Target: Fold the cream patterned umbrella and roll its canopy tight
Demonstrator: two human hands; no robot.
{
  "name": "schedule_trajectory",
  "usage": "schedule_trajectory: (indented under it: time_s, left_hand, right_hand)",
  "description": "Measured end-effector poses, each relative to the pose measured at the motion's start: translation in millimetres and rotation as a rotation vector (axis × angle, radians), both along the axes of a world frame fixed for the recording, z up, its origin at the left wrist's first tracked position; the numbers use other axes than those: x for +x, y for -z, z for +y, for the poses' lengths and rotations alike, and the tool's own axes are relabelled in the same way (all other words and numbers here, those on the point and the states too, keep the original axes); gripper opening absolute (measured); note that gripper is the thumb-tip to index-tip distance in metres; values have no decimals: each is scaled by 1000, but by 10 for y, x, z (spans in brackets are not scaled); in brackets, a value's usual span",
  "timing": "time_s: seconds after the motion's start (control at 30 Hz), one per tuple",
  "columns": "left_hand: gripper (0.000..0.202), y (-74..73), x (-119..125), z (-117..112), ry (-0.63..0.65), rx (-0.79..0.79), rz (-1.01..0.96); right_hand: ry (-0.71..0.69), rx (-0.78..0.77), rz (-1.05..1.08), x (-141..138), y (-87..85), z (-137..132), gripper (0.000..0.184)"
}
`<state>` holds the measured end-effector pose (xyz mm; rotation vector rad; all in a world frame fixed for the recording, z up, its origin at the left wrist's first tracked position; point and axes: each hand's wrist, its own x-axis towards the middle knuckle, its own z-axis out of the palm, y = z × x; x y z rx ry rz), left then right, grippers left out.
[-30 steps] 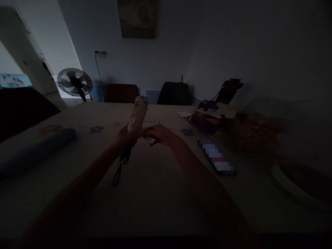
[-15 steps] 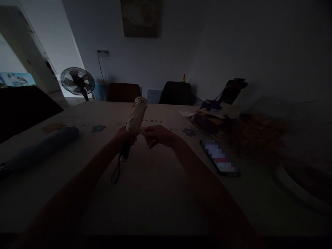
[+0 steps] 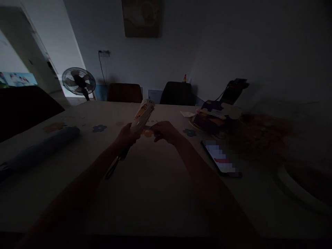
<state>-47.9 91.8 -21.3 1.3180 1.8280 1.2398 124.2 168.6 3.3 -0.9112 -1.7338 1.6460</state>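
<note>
My left hand (image 3: 127,136) is closed around the lower part of a folded umbrella (image 3: 142,116), pale with orange and dark print. The umbrella tilts up and away to the right, and its dark wrist strap (image 3: 112,170) hangs below my fist. Just right of the umbrella, my right hand (image 3: 166,133) has its fingers curled in a pinch. Whatever lies between those fingertips is too dark to make out. A second folded umbrella (image 3: 46,147), grey-blue, lies on the table to the left.
The pale table (image 3: 145,204) has printed flowers. On the right lie a phone (image 3: 220,159) with a lit screen and a pile of purple packaging (image 3: 210,116). Chairs (image 3: 124,92) stand along the far side, and a fan (image 3: 79,82) is at the back left. The room is dim.
The umbrella in my left hand has swung slightly right and tilted further over, its strap shifting left. My right hand has moved a little right and up, away from the umbrella.
</note>
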Motion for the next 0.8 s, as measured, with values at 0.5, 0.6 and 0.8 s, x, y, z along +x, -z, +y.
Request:
schedule_trajectory:
  time_s: [0.5, 0.6, 0.8]
  left_hand:
    - [43, -49, 196, -119, -202, -114, 749]
    - [38, -38, 228, -142, -183, -115, 806]
    - [42, -27, 304, -161, -79, -94, 785]
  right_hand:
    - [156, 143, 58, -271, -86, -356, 32]
    - [160, 209, 29, -304, -35, -384, 29]
    - [305, 347, -109, -349, -16, -424, 28]
